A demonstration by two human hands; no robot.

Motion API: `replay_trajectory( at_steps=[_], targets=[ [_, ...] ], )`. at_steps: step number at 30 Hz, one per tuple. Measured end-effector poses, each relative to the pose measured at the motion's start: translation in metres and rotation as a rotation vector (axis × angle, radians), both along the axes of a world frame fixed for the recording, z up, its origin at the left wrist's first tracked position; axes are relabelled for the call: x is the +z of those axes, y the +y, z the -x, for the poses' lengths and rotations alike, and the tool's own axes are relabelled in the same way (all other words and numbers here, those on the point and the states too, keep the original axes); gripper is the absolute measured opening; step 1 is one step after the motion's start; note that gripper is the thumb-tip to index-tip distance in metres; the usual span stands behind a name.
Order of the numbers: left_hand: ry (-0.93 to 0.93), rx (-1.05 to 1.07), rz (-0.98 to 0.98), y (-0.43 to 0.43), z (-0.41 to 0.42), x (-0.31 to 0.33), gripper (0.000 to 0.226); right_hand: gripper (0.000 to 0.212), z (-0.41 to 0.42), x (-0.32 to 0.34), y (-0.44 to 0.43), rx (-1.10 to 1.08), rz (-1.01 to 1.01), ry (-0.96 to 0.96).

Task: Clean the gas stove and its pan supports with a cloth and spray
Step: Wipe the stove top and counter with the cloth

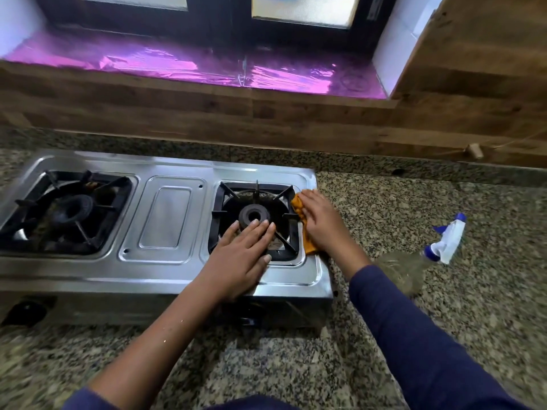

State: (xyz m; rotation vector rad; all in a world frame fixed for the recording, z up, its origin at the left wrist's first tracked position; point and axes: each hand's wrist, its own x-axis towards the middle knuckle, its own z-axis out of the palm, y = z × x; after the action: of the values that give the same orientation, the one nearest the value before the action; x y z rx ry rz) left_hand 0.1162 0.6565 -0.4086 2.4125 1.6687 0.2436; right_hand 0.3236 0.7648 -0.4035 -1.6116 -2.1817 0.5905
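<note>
A steel two-burner gas stove (165,220) sits on the granite counter. Black pan supports rest over the left burner (66,213) and the right burner (255,216). My left hand (241,255) lies flat, fingers together, on the front of the right pan support and the stove top. My right hand (321,220) presses an orange cloth (307,245) against the stove's right edge, beside the right pan support. A clear spray bottle (414,267) with a white and blue trigger head lies on its side on the counter to the right of the stove.
The speckled granite counter (444,208) runs around the stove. A wood-pattern backsplash (266,119) rises behind it, with a foil-lined window sill (207,66) above. A small beige plug or peg (475,151) sticks out of the wall at the right.
</note>
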Motion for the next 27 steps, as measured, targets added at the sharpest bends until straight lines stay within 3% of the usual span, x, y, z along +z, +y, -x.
replay_trajectory(
  at_steps=[6,11,15,22,27],
  targets=[
    [0.006,-0.001,0.021,0.000,0.000,0.001,0.069,0.056,-0.040,-0.002,-0.117,0.114,0.013,0.057],
    [0.033,-0.007,0.027,0.001,0.000,0.001,0.072,0.053,-0.033,0.000,-0.172,0.147,-0.068,-0.004],
    [0.020,-0.009,0.023,0.001,0.001,-0.001,0.072,0.046,-0.008,0.001,-0.174,0.193,-0.147,-0.050],
    [0.022,-0.012,0.047,0.000,0.001,0.001,0.073,0.042,-0.039,0.016,-0.132,-0.041,-0.188,-0.247],
    [0.034,0.000,0.038,0.002,0.000,0.000,0.073,0.039,-0.041,0.026,-0.100,0.119,-0.201,-0.343]
  ],
)
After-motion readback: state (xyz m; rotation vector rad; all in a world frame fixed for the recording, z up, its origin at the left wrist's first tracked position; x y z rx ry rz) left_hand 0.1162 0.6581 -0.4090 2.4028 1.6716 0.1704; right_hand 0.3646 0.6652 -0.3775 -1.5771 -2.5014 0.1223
